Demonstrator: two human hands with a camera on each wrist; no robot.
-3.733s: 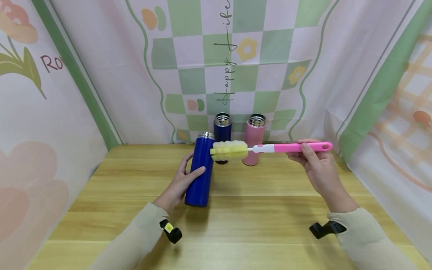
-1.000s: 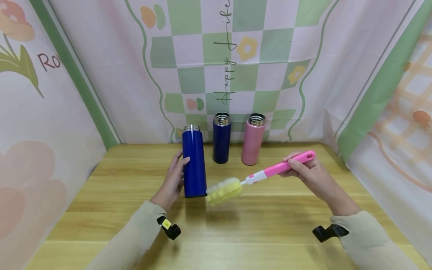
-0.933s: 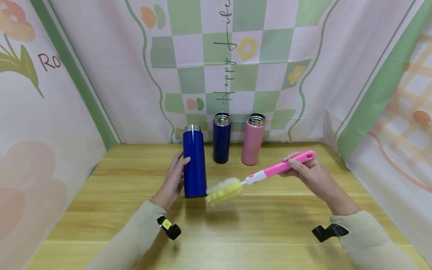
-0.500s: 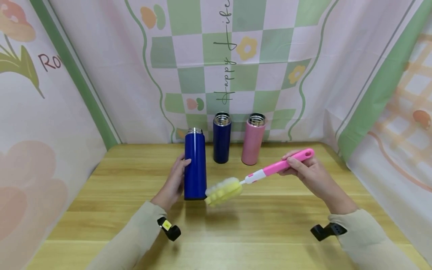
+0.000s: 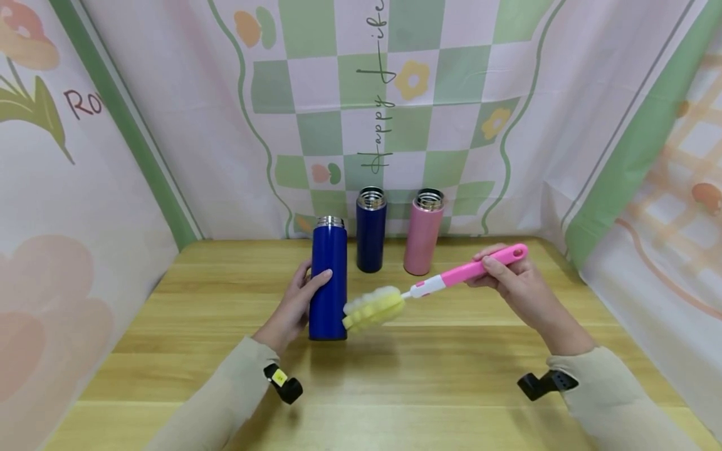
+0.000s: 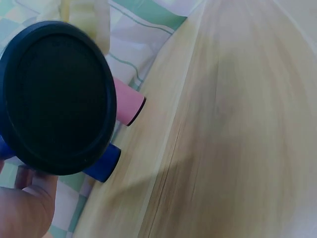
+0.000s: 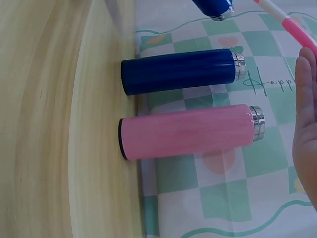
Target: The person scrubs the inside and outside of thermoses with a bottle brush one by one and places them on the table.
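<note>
Pastel cloth printed with green checks and flowers (image 5: 361,94) walls in a wooden table (image 5: 429,376). Near its middle stands a blue flask (image 5: 328,279), upright and uncapped; the left hand (image 5: 296,307) grips its side, fingers curled round it. Behind, by the cloth, stand a dark blue flask (image 5: 371,230) and a pink flask (image 5: 424,233), apart from each other. The right hand (image 5: 513,282) pinches the pink handle of a bottle brush (image 5: 434,287), its yellow sponge head (image 5: 372,308) tilted down just beside the blue flask's lower part; whether they touch cannot be told
</note>
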